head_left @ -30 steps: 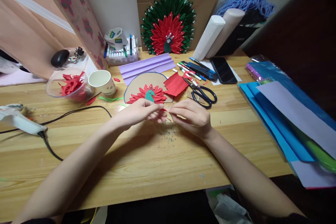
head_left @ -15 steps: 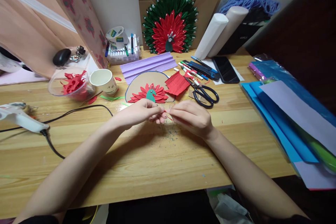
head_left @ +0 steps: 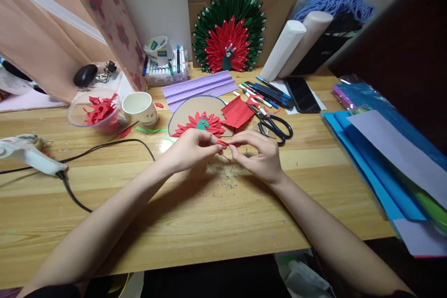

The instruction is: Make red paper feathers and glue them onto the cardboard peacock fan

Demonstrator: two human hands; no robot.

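Observation:
Between my two hands, low over the table, is a small folded strip of red crepe paper (head_left: 223, 143). My left hand (head_left: 194, 149) pinches its left end with thumb and fingers, and my right hand (head_left: 259, 153) pinches the right end. A thin red scrap dangles below the fingertips. Just beyond lies a rounded cardboard piece (head_left: 185, 111) with a blue outline, bearing red paper petals and a green bird shape (head_left: 202, 124); my left hand hides part of its lower edge. A red crepe sheet (head_left: 238, 112) and black-handled scissors (head_left: 275, 129) lie past my right hand.
A white glue gun (head_left: 33, 154) with its black cord lies left, near a paper cup (head_left: 139, 108) and a clear bowl of red scraps (head_left: 101, 111). Markers, a phone (head_left: 301, 95) and blue paper packs (head_left: 370, 163) are right. A finished peacock (head_left: 228, 32) leans at the back.
The red strip now shows more between the hands. My right fingers have spread from a tighter bunch into a thumb-and-finger pinch. The whole view has shifted slightly.

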